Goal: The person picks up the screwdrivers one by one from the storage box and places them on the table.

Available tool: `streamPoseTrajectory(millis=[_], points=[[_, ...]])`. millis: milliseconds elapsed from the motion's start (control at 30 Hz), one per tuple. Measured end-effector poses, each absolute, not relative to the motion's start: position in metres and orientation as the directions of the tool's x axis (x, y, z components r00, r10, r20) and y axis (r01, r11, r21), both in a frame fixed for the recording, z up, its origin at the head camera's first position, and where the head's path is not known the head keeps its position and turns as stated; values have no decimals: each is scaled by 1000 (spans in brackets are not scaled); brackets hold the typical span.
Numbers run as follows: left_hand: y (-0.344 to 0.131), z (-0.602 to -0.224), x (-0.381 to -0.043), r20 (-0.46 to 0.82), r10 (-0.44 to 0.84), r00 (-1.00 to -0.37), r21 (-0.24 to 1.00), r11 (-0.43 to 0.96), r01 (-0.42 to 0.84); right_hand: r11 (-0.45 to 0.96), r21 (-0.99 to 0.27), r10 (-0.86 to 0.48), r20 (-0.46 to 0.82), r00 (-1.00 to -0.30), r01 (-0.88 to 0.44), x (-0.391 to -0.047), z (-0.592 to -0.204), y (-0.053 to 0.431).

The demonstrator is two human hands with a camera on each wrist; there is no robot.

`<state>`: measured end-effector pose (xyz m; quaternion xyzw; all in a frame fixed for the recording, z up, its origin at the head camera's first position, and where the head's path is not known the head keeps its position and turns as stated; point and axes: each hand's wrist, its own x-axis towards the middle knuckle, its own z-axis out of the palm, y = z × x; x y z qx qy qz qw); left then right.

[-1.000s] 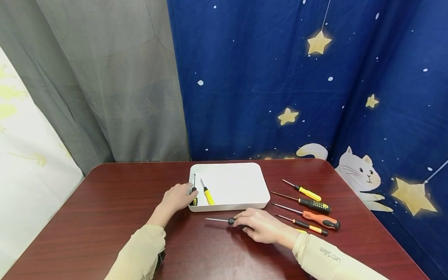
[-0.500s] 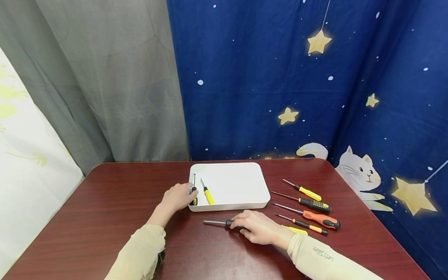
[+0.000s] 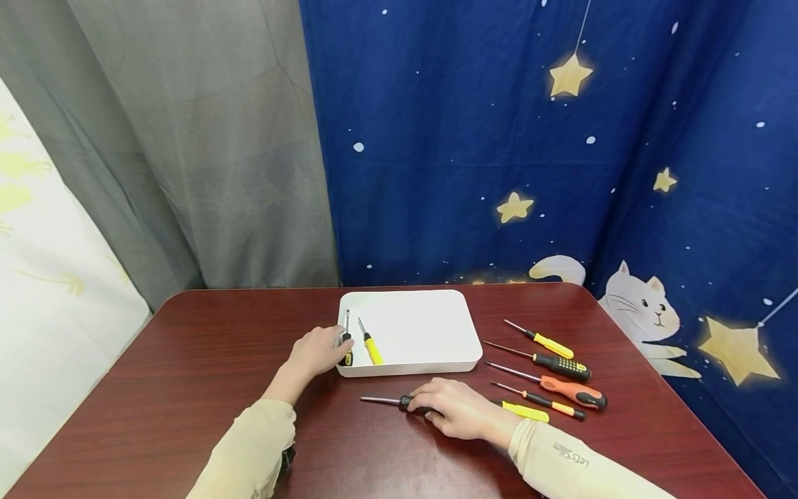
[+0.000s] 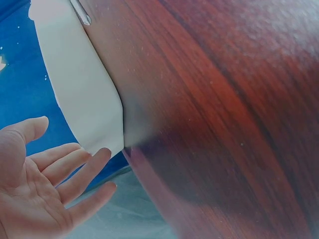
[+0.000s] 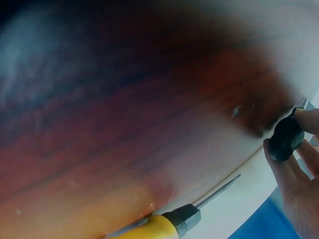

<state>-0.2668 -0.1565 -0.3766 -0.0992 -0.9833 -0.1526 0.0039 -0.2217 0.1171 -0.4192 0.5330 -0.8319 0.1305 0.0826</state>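
My right hand (image 3: pixel 458 409) grips a black-handled screwdriver (image 3: pixel 405 402) low over the table, its metal shaft pointing left. In the right wrist view the thumb and fingers close round its dark handle (image 5: pixel 286 137). My left hand (image 3: pixel 316 350) rests at the left rim of the white tray (image 3: pixel 430 326); the left wrist view shows its fingers (image 4: pixel 84 181) loosely spread. Inside the tray, beside that hand, lie a black-and-yellow screwdriver (image 3: pixel 347 359), partly covered by the thumb, and a yellow-handled screwdriver (image 3: pixel 373 350). Behind my right wrist lies another yellow screwdriver (image 3: pixel 526 412), partly hidden.
To the right, several screwdrivers lie in a column: a yellow one (image 3: pixel 551 344), a black one with yellow dots (image 3: pixel 561 366), an orange one (image 3: pixel 572 391) and a slim black-and-orange one (image 3: pixel 551 403). Curtains (image 3: pixel 449 173) hang behind the dark red table (image 3: pixel 237 346).
My right hand has shifted slightly left and toward me with the black-handled screwdriver, uncovering more of the yellow screwdriver behind the wrist. My left hand has stayed at the tray.
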Motion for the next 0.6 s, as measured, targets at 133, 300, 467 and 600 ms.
streamPoseTrajectory(millis=[133, 300, 467, 600], points=[[-156, -376, -267, 35, 196, -980, 302, 933, 198, 397, -124, -866, 276, -416, -909, -222, -420, 116], [-156, -376, -267, 30, 193, -981, 309, 931, 193, 394, -126, -867, 278, -414, -910, -222, -420, 115], [-156, -376, -267, 25, 188, -982, 314, 931, 186, 396, -123, -867, 277, -414, -910, -223, -420, 115], [-156, -376, -267, 21, 187, -982, 313, 932, 184, 405, -120, -865, 272, -422, -907, -223, -420, 114]])
